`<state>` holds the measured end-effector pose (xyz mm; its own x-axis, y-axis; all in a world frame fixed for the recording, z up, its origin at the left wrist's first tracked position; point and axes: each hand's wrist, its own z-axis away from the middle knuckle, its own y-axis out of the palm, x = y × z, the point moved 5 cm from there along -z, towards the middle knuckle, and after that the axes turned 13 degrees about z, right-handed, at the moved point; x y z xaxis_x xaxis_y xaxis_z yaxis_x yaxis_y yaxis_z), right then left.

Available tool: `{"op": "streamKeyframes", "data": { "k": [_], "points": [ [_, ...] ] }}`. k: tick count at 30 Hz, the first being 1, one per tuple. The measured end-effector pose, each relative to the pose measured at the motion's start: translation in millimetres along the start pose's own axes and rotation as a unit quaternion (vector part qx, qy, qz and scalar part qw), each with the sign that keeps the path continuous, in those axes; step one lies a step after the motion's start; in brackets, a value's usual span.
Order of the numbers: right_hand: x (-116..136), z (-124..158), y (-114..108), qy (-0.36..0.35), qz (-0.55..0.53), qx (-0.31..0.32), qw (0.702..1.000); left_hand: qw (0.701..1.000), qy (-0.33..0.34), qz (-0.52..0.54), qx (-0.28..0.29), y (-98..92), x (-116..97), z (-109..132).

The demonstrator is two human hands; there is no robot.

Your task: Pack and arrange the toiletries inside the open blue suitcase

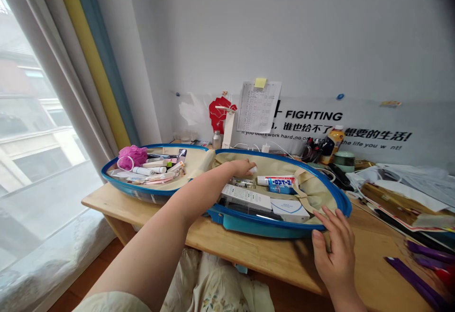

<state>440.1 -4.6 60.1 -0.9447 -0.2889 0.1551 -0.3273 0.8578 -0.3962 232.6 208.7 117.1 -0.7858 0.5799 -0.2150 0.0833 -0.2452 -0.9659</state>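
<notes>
An open blue suitcase (263,229) with a cream lining lies across the desk, both halves spread flat. My left hand (242,166) reaches over its right half, fingers closed on a small white object (252,170) whose kind I cannot make out. Below and beside that hand lie a toothpaste tube (265,180), a blue-and-white packet (281,184), a long white box (246,196) and a white carton (289,209). My right hand (336,245), fingers spread, rests at the right front rim. A pink bath puff (131,157) and several tubes fill part of the left half.
Papers (415,184), a brown folder (398,203) and purple strips (419,279) crowd the desk's right side. Behind the suitcase stand an orange bottle (333,144), a green-lidded jar (344,161) and a white lamp (228,129). A curtained window is on the left.
</notes>
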Motion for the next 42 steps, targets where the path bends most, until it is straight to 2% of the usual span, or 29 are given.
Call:
{"op": "streamKeyframes", "data": {
  "k": [5,11,17,23,27,29,31,34,37,39,42],
  "points": [
    [0,0,0,-0.002,0.000,-0.002,1.000,0.999,-0.021,0.020,0.016,12.6,7,-4],
    [2,-1,-1,-0.007,0.000,-0.001,1.000,0.998,-0.040,0.031,0.024,22.9,6,-7],
    [2,-1,-1,-0.011,-0.002,-0.005,1.000,0.999,-0.035,0.033,0.014,28.4,-1,-7],
    [0,0,0,-0.015,-0.006,-0.009,1.000,0.998,-0.030,0.038,0.029,29.5,-3,-7],
    [0,0,1,-0.017,-0.005,-0.011,1.000,0.998,-0.016,0.054,0.012,18.2,-5,-2],
    [0,0,1,-0.019,-0.004,-0.015,1.000,0.997,-0.003,0.064,-0.033,1.5,-5,4],
    [0,0,1,-0.021,-0.003,-0.014,1.000,0.992,0.006,0.073,-0.103,-22.7,-1,15],
    [-1,-1,2,-0.022,-0.003,-0.013,1.000,0.975,-0.010,0.074,-0.209,-60.1,23,45],
    [-2,-1,2,-0.020,-0.004,-0.012,1.000,0.960,-0.078,0.060,-0.263,-81.0,73,90],
    [-1,-2,1,-0.022,-0.002,-0.014,1.000,0.952,-0.143,0.045,-0.267,-82.5,116,127],
    [-1,-2,0,-0.030,0.002,-0.021,0.999,0.939,-0.243,0.019,-0.241,-71.8,177,184]
  ]
}}
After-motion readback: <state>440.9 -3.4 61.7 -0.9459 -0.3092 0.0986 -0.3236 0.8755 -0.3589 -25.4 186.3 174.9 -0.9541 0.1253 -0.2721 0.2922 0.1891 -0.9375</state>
